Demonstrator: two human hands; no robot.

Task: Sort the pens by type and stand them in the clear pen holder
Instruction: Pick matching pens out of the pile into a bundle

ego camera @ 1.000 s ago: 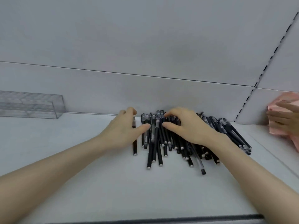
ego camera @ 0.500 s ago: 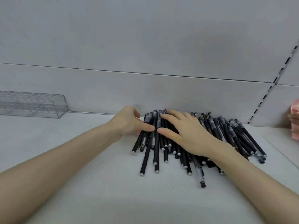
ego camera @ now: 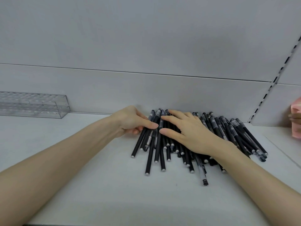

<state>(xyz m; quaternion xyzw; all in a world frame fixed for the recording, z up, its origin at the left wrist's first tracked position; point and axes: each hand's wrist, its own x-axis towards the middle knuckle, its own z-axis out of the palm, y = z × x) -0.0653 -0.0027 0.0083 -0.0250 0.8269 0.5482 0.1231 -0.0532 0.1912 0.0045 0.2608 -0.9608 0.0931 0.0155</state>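
Note:
A pile of several black pens [ego camera: 228, 132] lies on the white shelf against the back wall, most with their ends towards me. One clear-barrelled pen [ego camera: 202, 173] sticks out at the front. My left hand [ego camera: 130, 121] is at the pile's left edge, where its thumb lies over a few pens and its curled fingers are under them. My right hand [ego camera: 192, 132] rests flat on the middle of the pile with fingers spread. The clear pen holder [ego camera: 48, 103] stands far left against the back wall, with no pens visible in it.
A pink object [ego camera: 297, 111] and another person's fingers [ego camera: 294, 120] show at the right edge. A slotted upright [ego camera: 267, 97] runs up the back wall at the right. Bare white shelf [ego camera: 97, 185] lies in front of the pile.
My left hand has slid from beside the pile onto its left edge and taken hold of a few pens. My right hand's fingers have flattened and spread over the pile.

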